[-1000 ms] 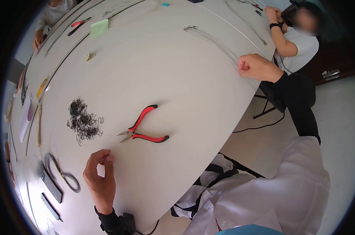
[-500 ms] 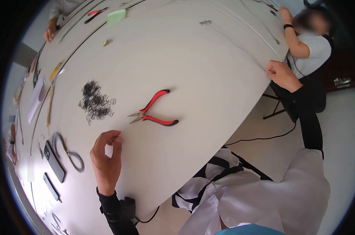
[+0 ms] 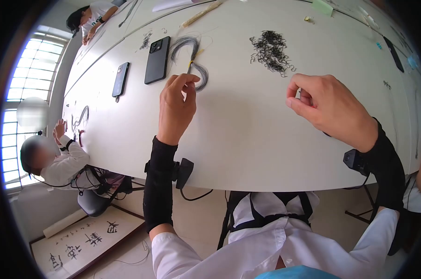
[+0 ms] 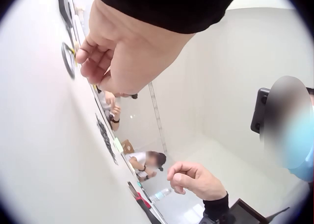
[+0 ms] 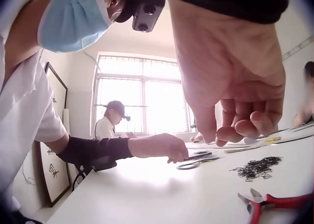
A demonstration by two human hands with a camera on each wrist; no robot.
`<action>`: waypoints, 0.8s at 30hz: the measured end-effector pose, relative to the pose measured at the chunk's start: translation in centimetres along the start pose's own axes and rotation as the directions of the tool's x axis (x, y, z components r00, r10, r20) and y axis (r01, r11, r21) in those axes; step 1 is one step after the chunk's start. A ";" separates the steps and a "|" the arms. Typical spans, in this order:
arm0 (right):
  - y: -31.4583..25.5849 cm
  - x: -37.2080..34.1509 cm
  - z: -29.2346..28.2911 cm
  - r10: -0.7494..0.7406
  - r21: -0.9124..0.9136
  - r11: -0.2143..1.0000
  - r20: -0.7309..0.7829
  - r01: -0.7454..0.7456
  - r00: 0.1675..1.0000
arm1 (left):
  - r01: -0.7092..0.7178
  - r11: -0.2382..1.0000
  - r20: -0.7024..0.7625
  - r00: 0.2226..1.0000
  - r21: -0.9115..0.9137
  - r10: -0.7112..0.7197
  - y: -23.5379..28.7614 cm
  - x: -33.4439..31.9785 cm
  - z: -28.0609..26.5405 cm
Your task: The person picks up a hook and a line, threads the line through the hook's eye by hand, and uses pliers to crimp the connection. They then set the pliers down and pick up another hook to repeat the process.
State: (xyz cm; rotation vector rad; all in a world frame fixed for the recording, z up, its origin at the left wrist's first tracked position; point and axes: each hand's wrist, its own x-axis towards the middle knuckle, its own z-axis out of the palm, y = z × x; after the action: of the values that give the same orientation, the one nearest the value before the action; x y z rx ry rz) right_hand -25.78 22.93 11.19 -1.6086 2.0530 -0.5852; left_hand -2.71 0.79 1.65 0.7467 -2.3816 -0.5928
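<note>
The left hand (image 3: 178, 107) hangs loosely curled at the six o'clock end of the wire coil (image 3: 203, 72) on the bench (image 3: 238, 139); contact cannot be told. Well apart, the right hand (image 3: 329, 104) is loosely curled, nothing visible in its fingers, the pile of hooks (image 3: 271, 51) at ten o'clock from it. A light pinch beside the yellow tie (image 3: 190, 62) would probably keep strands from tangling. The coil looks thin-stranded, silvery grey, drawn into two curved lobes, with stray ends.
</note>
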 end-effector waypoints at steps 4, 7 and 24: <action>-1.7 6.9 5.7 -0.371 -0.087 0.927 -0.093 0.364 0.924 | 0.012 0.993 0.027 1.000 0.119 -0.015 -3.6 -0.9 -1.6; -2.7 12.3 10.2 -0.426 -0.170 0.900 -0.136 0.402 0.895 | -0.010 0.997 0.080 0.997 0.082 0.003 -4.4 -0.7 -1.7; -4.1 17.6 12.4 -0.295 0.009 0.955 -0.031 0.295 0.955 | -0.046 0.998 0.100 0.994 0.035 0.042 -7.2 2.6 -0.4</action>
State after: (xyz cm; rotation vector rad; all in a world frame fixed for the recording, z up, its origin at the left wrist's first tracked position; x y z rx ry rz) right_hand -18.86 4.35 1.98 -1.9258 1.8347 -0.7266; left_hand -1.52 -6.32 -1.02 0.6936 -2.5000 -0.5805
